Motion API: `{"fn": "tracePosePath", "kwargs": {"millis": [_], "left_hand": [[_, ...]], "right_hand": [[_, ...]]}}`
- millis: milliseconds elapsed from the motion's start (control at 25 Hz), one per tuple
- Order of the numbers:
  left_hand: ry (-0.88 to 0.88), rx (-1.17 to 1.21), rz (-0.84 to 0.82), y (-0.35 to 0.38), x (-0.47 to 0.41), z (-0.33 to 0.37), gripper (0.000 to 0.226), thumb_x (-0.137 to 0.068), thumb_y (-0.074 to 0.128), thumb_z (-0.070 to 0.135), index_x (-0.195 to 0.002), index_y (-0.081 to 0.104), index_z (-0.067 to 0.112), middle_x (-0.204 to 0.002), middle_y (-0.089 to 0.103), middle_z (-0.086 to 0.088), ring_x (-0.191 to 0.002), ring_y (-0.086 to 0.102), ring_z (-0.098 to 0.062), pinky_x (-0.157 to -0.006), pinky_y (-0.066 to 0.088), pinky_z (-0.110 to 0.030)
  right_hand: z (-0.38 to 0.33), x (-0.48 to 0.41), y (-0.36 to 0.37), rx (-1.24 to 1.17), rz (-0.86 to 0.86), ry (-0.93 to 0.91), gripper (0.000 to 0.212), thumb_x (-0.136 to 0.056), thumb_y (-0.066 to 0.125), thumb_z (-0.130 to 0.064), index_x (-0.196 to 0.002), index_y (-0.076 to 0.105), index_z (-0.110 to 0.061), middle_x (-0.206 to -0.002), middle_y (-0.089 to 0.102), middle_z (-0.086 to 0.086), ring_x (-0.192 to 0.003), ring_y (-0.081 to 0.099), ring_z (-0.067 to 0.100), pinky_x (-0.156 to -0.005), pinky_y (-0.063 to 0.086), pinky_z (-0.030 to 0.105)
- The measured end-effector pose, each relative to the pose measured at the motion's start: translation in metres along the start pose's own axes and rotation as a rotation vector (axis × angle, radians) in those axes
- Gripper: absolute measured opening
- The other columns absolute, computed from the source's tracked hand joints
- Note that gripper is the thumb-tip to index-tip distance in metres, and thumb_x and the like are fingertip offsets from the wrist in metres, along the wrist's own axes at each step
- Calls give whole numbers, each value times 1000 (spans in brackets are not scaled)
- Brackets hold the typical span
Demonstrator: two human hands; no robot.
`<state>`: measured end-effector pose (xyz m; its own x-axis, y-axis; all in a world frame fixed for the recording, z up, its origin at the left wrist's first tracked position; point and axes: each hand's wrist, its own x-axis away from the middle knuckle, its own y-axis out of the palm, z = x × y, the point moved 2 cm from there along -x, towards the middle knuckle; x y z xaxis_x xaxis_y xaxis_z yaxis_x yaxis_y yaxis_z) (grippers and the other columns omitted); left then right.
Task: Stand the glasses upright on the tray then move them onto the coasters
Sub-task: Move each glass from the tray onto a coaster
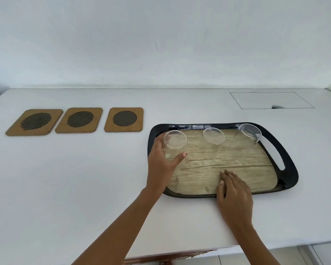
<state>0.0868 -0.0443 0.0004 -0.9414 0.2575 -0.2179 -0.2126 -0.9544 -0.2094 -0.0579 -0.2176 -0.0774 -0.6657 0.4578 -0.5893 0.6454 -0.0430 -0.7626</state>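
Head view: white table [84, 178] against white wall [161, 44], left hand [161, 163] around glass [174, 144], right hand [233, 190] flat, empty on tray [289, 165].

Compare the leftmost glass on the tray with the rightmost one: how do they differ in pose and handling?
The leftmost glass is gripped by the left hand, fingers around its side; the rightmost glass is untouched. The leftmost sits near the tray's left edge, the rightmost in its far right corner. The rightmost looks tilted; the leftmost looks closer to upright. Both are clear and empty.
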Motion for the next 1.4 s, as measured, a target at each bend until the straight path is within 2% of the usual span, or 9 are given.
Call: {"fn": "tracePosePath", "kwargs": {"millis": [200, 360, 560, 680, 800, 1000, 1200, 1280, 1400], "left_hand": [[-2, 50, 53, -15, -6, 11, 64, -71, 84, 28, -123, 47, 36, -116, 62, 15, -109, 60, -1, -91, 49, -19], [4, 57, 144, -35, -15, 20, 66, -70, 84, 29, -127, 50, 26, -117, 64, 13, -112, 60, -4, -93, 50, -22], [15, 5, 299, -71, -31, 27, 62, -71, 84, 27, -123, 50, 24, -108, 60, 21, -105, 60, -3, -95, 49, -17], [14, -31, 375, -97, -46, 24, 66, -71, 84, 28, -126, 50, 19, -107, 60, 18, -103, 61, -5, -93, 50, -21], [-8, -81, 419, -123, -67, 14, 65, -69, 85, 31, -123, 51, 15, -110, 61, 9, -105, 61, -13, -90, 50, -23], [12, -138, 360, -153, -109, -9, 70, -70, 85, 33, -127, 49, 16, -120, 60, 4, -106, 57, -11, -89, 48, -21], [0, -139, 250, -162, -156, -33, 69, -71, 85, 29, -127, 49, 11, -123, 61, -1, -106, 57, -10, -78, 40, 2], [3, -118, 215, -161, -174, -43, 69, -71, 85, 23, -127, 49, 7, -124, 60, -4, -105, 57, -10, -76, 39, 4], [4, -73, 163, -156, -195, -58, 69, -70, 85, 20, -128, 49, 7, -123, 58, -1, -109, 58, -12, -79, 42, 1]], "right_hand": [[-2, -2, -7, -41, 13, 12, 31, -89, 46, -17, -100, 72, -3, -101, 73, 11, -97, 67, 30, -87, 50, 41], [-32, -8, -8, -168, 13, -36, 26, -88, 50, -16, -100, 71, -7, -94, 70, 5, -93, 62, 25, -86, 47, 35], [-101, -28, 11, -484, -133, -60, 30, -86, 55, -11, -113, 68, -9, -108, 65, 6, -102, 60, 19, -93, 39, 12], [-140, -38, 27, -527, -220, -100, 37, -86, 54, -8, -122, 63, -7, -125, 62, 11, -117, 57, 26, -102, 37, 21], [-180, -39, 37, -489, -229, -194, 44, -92, 41, -17, -132, 56, -3, -138, 56, 12, -133, 46, 25, -111, 29, 23], [-235, -18, 66, -428, -267, -399, 46, -94, 37, -13, -136, 52, 0, -142, 53, 13, -136, 44, 24, -105, 44, 32], [-261, -31, 109, -284, -313, -278, 46, -95, 35, -17, -133, 53, 4, -141, 53, 17, -134, 46, 30, -112, 35, 37], [-263, -35, 126, -230, -325, -241, 48, -97, 36, -21, -134, 52, 5, -142, 51, 18, -135, 45, 32, -115, 26, 39], [-261, -34, 137, -140, -328, -196, 54, -98, 37, -31, -137, 48, 5, -145, 47, 19, -137, 41, 31, -113, 25, 41]]}}
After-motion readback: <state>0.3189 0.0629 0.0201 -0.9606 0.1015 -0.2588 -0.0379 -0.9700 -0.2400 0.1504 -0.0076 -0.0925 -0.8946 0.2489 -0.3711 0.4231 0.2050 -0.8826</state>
